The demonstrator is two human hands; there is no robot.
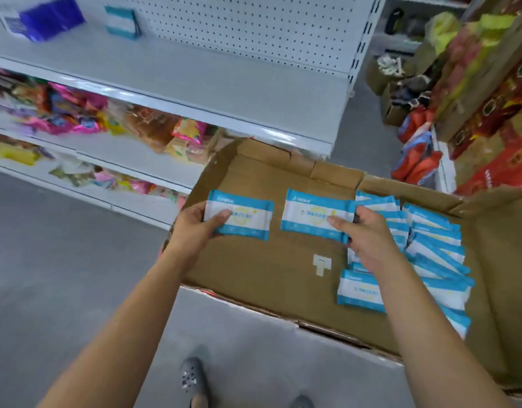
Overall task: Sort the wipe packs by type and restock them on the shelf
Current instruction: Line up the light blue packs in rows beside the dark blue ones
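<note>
Left hand [195, 228] grips the left end of a blue-and-white wipe pack [245, 214], thumb on top, fingers beneath. Right hand [368, 234] grips the right end of a second wipe pack [312, 214] in the same manner. Both packs are held flat, side by side and apart, over the open cardboard box [253, 266]. Just right of the right hand, a heap of matching packs [436, 240] lies in the box. Beyond both hands stands the white shelf [195, 75]; one matching upright pack [121, 22] sits on it, beyond and left of the left hand.
</note>
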